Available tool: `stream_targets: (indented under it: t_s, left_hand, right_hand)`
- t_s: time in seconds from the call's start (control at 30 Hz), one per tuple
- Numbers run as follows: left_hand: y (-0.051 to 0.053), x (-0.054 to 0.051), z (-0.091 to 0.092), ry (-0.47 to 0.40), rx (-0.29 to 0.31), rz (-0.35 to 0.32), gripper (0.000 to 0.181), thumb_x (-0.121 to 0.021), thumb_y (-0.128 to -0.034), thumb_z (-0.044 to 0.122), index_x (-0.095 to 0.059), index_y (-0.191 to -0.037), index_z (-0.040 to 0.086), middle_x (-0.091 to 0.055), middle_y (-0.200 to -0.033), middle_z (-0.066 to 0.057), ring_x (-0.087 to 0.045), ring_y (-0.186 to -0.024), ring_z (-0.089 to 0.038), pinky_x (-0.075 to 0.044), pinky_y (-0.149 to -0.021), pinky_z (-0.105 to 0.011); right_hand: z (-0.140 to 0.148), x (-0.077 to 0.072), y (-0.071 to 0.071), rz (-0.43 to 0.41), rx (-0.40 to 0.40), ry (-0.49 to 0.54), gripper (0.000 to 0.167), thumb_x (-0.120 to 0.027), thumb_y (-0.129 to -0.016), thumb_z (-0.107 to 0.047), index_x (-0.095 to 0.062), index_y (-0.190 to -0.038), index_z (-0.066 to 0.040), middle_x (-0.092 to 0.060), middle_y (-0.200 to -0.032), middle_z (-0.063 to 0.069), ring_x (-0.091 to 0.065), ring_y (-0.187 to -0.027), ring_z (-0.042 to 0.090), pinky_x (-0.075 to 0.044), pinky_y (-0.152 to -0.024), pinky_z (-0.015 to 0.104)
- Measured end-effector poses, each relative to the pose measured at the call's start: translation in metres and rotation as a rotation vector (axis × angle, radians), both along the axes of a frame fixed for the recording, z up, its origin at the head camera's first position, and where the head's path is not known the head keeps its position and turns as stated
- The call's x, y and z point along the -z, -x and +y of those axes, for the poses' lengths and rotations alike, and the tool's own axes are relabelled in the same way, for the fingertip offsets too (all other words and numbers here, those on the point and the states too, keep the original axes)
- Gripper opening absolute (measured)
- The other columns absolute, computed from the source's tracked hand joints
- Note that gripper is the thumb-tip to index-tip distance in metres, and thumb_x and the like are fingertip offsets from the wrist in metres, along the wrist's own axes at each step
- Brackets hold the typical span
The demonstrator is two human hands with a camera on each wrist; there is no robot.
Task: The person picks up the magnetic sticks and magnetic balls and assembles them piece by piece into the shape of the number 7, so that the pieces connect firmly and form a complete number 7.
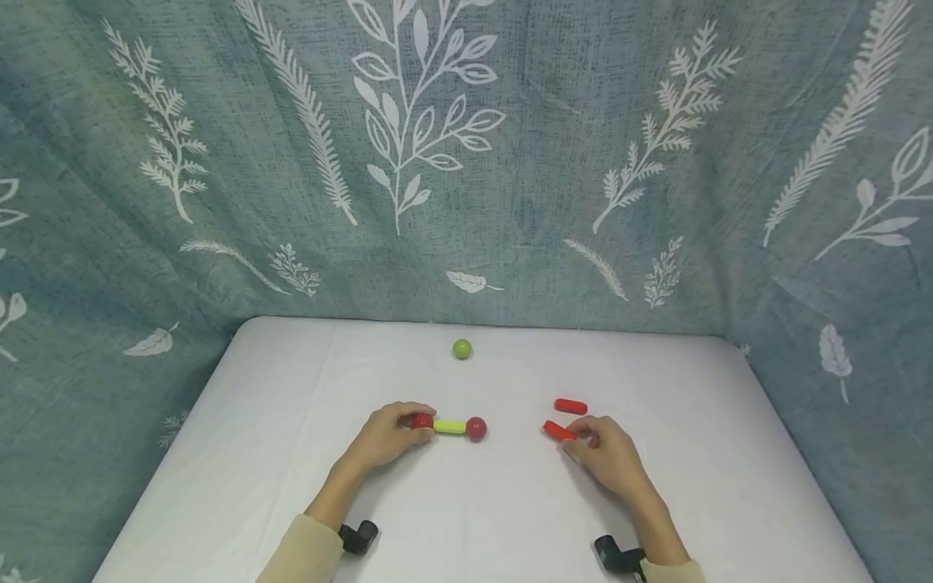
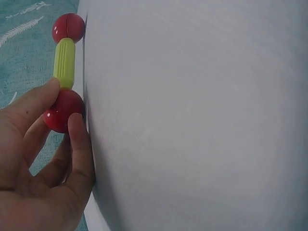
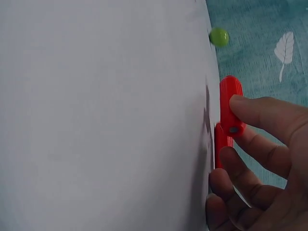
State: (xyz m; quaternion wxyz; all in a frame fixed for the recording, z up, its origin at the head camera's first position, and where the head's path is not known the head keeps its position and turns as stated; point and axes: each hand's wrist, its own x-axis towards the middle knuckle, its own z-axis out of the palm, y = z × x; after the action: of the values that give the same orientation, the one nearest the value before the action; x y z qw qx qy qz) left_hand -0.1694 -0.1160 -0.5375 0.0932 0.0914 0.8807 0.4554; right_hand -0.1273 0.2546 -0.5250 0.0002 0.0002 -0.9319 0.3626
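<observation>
My left hand (image 1: 389,436) pinches a red ball (image 2: 62,113) between thumb and fingers. A yellow-green ribbed rod (image 1: 449,427) joins this ball to a second red ball (image 1: 476,428) at its right end. Over on the right, my right hand (image 1: 607,453) pinches a red ribbed rod (image 3: 231,103) by thumb and finger; a small grey tip shows at its end in the right wrist view. Another red rod (image 1: 571,406) lies on the table just beyond that hand, partly hidden by the held rod in the right wrist view.
A green ball (image 1: 462,349) sits near the far edge of the white-covered table (image 1: 510,518). Behind the table hangs a teal cloth (image 1: 539,162) with white leaf prints. Each wrist wears a small black device (image 1: 359,538).
</observation>
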Motion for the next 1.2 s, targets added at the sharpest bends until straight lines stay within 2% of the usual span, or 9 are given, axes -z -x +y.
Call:
stream_targets:
  t_s: [0.27,0.67,0.97,1.2]
  left_hand:
    - [-0.002,-0.002,0.000,0.006,-0.017,-0.010,0.028,-0.080,-0.0867,0.028,-0.074,-0.114,0.027,-0.067,-0.119,0.001,-0.059,-0.114,-0.024,-0.048,-0.093,-0.049]
    - [-0.002,0.000,0.000,0.005,-0.015,-0.009,0.028,-0.080,-0.0867,0.028,-0.074,-0.115,0.027,-0.067,-0.118,0.001,-0.059,-0.113,-0.023,-0.048,-0.093,-0.049]
    - [-0.002,-0.002,0.000,0.004,-0.012,-0.007,0.028,-0.080,-0.0868,0.028,-0.074,-0.114,0.026,-0.067,-0.117,0.002,-0.059,-0.112,-0.022,-0.049,-0.092,-0.048]
    - [-0.001,-0.003,0.001,0.008,-0.009,-0.012,0.028,-0.080,-0.0871,0.028,-0.074,-0.114,0.026,-0.067,-0.117,0.002,-0.059,-0.112,-0.022,-0.049,-0.091,-0.047]
  right_hand:
    - [-0.033,-0.002,-0.017,-0.067,-0.026,0.050,0.021,-0.081,-0.084,-0.018,-0.074,-0.104,-0.012,-0.054,-0.088,0.003,-0.046,-0.073,0.017,-0.038,-0.060,0.029]
    - [-0.070,-0.001,-0.033,-0.098,-0.119,0.119,0.018,-0.082,-0.084,-0.025,-0.073,-0.099,-0.021,-0.056,-0.090,-0.001,-0.047,-0.079,0.016,-0.041,-0.064,0.028]
    - [-0.090,0.002,-0.043,-0.054,-0.213,0.028,0.015,-0.081,-0.084,-0.027,-0.073,-0.097,-0.024,-0.058,-0.092,-0.007,-0.049,-0.085,0.016,-0.042,-0.074,0.032]
    - [-0.103,0.003,-0.049,-0.045,-0.222,-0.079,0.016,-0.081,-0.083,-0.030,-0.072,-0.095,-0.025,-0.057,-0.093,-0.009,-0.047,-0.083,0.013,-0.041,-0.073,0.034]
